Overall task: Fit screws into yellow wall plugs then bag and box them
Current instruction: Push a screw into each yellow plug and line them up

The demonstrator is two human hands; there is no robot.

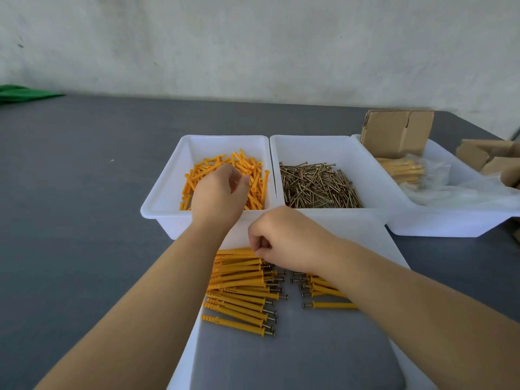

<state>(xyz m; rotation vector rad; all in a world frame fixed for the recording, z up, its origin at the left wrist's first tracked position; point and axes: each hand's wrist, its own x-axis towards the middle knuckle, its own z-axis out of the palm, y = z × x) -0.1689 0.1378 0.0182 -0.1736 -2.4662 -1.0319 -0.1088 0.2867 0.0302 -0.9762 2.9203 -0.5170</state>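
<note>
Our hands work the plugs, bins behind.

Our left hand (218, 192) curls its fingers down into the loose yellow wall plugs (253, 175); whether they grip one, we cannot tell. Our right hand (284, 240) hovers clenched just above the assembled plugs (239, 280); screws (318, 185) lie beyond.

left hand (218, 192): fingertips hidden among plugs (253, 170) | near tray (183, 361): cut by bottom edge
</note>
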